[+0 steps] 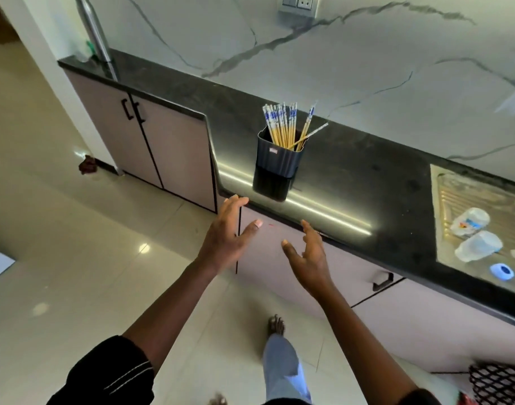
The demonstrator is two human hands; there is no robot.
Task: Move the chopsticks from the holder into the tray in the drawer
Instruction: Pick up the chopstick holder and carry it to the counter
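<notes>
We see a white marble wall [367,54] over a glossy black counter [367,182]. A ribbed dark holder [275,171] stands at its front edge, twelve o'clock from our hands. Chopsticks [282,127] stand upright in it — blue-patterned tops up, one leaning toward two o'clock. Left hand [225,235] and right hand [310,258] are spread wide, empty.

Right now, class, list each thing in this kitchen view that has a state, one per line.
Chopsticks: standing in the holder.
Holder: upright on the counter.
Drawer: closed.
Cupboard doors: closed.
Left hand: open, empty.
Right hand: open, empty.
Plastic bottles: lying in the sink.
</notes>
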